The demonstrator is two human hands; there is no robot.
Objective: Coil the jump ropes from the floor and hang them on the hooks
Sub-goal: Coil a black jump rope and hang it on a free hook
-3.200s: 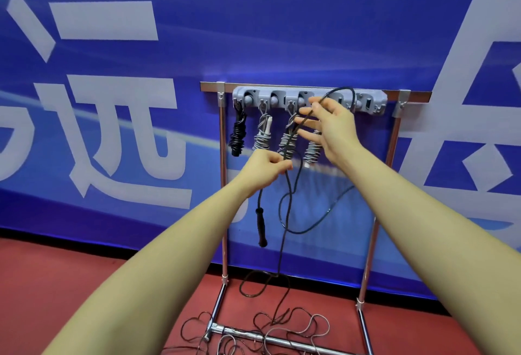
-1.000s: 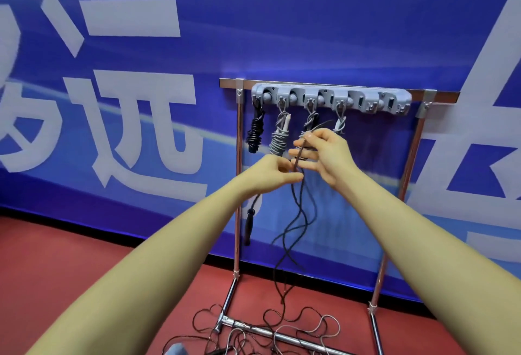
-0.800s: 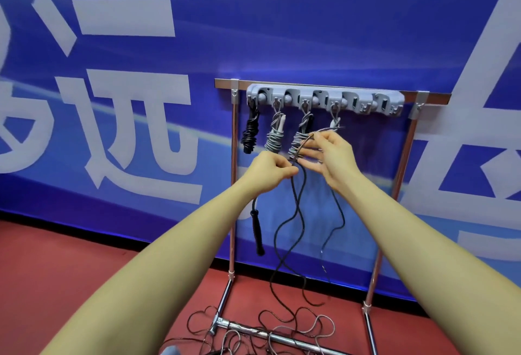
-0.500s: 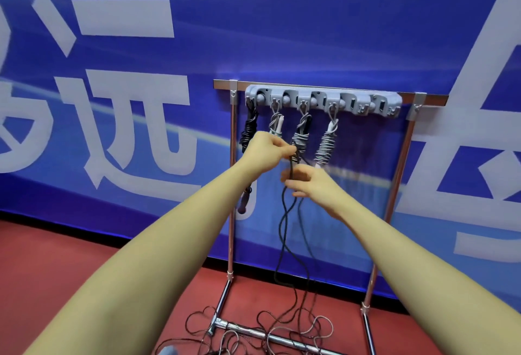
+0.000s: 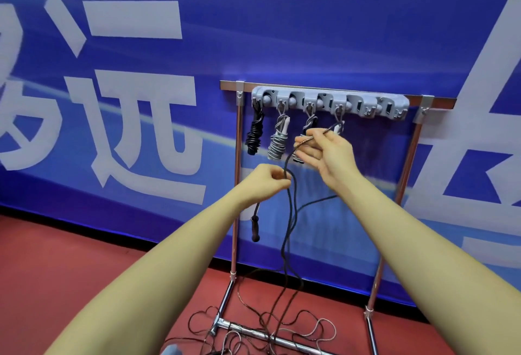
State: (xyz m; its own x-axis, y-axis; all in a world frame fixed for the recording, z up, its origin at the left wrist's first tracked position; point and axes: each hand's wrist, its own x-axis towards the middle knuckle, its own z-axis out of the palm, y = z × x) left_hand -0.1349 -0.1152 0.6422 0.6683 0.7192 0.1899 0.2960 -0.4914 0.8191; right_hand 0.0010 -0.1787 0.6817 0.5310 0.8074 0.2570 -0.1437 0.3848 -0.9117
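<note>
Black cord is the thing in hand: a jump rope (image 5: 287, 230) hanging nearly straight down in front of the rack (image 5: 236, 185). On the left its handle (image 5: 255, 229) dangles below the left hand (image 5: 265, 182), whose grip is clamped on the cord at a loop. Up and to the right, the right hand (image 5: 328, 151) pinches a higher stretch between thumb and fingers. Most of the rope's length trails down to a loose tangle on the red floor (image 5: 84, 264). Right of the raised hand, the hook strip (image 5: 329, 102) has free hooks, so the right hand looks nearer for hanging
</note>
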